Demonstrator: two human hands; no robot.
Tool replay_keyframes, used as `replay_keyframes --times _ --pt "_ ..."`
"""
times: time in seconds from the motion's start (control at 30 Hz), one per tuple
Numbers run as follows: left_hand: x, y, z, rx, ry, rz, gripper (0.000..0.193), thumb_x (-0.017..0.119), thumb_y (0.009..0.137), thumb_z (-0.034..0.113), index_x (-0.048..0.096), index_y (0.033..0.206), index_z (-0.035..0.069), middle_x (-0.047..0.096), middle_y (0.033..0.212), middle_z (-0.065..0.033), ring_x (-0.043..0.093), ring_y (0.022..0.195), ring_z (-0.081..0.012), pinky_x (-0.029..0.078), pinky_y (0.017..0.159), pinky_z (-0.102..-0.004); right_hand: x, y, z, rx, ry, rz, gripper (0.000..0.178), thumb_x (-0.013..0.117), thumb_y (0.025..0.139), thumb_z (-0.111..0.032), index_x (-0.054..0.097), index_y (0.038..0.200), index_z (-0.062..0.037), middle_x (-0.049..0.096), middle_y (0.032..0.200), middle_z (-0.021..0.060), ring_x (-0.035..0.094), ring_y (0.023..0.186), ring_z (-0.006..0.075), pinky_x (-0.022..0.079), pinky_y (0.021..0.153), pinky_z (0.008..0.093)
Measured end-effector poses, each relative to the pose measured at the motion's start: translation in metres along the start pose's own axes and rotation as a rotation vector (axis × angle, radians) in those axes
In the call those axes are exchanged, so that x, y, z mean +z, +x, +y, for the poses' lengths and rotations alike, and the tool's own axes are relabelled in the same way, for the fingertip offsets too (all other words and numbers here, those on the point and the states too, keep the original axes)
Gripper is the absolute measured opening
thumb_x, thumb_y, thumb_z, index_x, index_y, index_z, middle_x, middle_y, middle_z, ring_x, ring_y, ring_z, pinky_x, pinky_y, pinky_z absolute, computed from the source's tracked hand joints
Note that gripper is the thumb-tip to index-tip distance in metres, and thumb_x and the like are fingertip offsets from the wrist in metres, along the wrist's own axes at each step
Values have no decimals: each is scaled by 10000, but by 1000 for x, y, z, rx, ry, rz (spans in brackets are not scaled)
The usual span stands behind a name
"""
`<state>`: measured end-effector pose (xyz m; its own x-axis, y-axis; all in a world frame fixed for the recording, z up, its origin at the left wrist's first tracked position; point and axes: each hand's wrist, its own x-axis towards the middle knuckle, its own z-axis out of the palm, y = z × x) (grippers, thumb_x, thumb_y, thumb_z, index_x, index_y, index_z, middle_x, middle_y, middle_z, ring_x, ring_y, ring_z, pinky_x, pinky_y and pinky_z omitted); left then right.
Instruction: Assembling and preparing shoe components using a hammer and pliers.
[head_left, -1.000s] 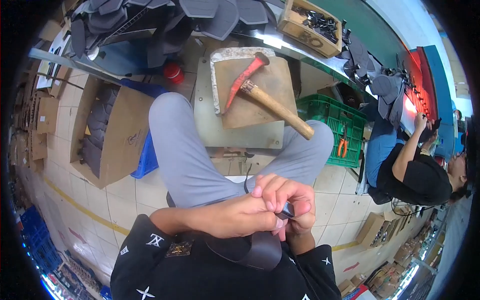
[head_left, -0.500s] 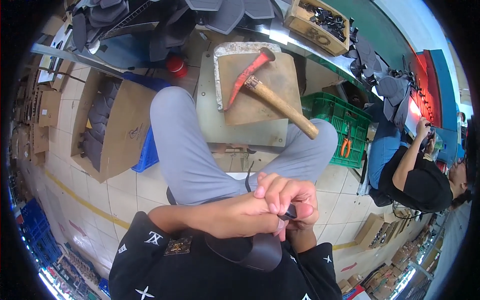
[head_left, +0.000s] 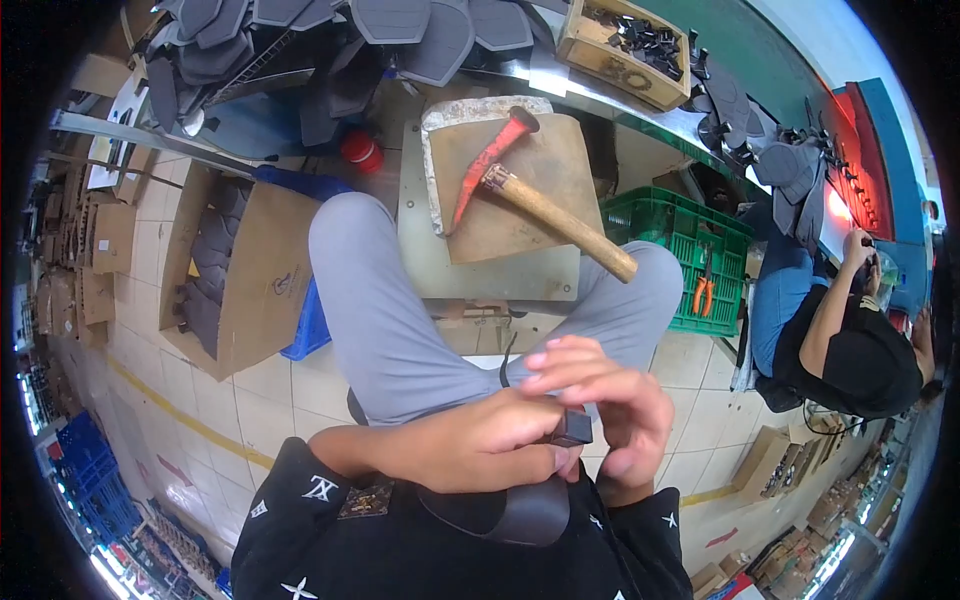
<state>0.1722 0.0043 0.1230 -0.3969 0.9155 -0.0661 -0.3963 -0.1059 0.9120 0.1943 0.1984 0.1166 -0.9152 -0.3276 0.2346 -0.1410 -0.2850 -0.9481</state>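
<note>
My left hand is closed around a dark piece with a smooth curved flap below the fingers. A small black block-shaped end sticks out past its thumb side, and a thin black strip rises behind the knuckles. The fingers hide how these parts join. Just to the right, my right hand is open, fingers apart and curved around the black end without gripping it. Beyond my knees, a hammer with a red head and wooden handle lies on a tan board.
A pale low bench carries the board between my knees. Left stands a carton of dark shaped pieces; right, a green crate with orange-handled pliers. A wooden box of black parts sits on the far worktable. Another person works at right.
My right hand has let go of the black end and lifted its fingers apart, exposing that end. My left hand keeps its hold. The view has shifted slightly.
</note>
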Motion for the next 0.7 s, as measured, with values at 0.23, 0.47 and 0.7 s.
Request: replay_keyframes --times 0.23,0.47,0.7 --pt "14 1 5 126 278 191 295 489 904 117 556 1158 -18 589 1128 -188 554 1088 -337 427 963 -416 5 0 -9 -76 -362 -64 163 655 821 -50 726 967 -42 743 1019 125 694 1063 287 300 1113 544" --pt "11 2 -10 107 539 353 322 511 934 157 539 1188 -40 570 1178 -214 537 1114 -362 410 978 -421 5 -6 14 -79 -401 -7 201 606 864 -16 693 1044 -37 723 1109 119 648 1158 294 255 1133 554" --pt "-6 -9 -47 3 -11 204 580 601 981 350 414 1407 3 487 1355 -101 467 1268 -177 416 1028 -319 -16 -21 -3 -233 -963 279 277 621 792 94 657 1058 26 698 1088 172 656 1121 340 521 946 411"
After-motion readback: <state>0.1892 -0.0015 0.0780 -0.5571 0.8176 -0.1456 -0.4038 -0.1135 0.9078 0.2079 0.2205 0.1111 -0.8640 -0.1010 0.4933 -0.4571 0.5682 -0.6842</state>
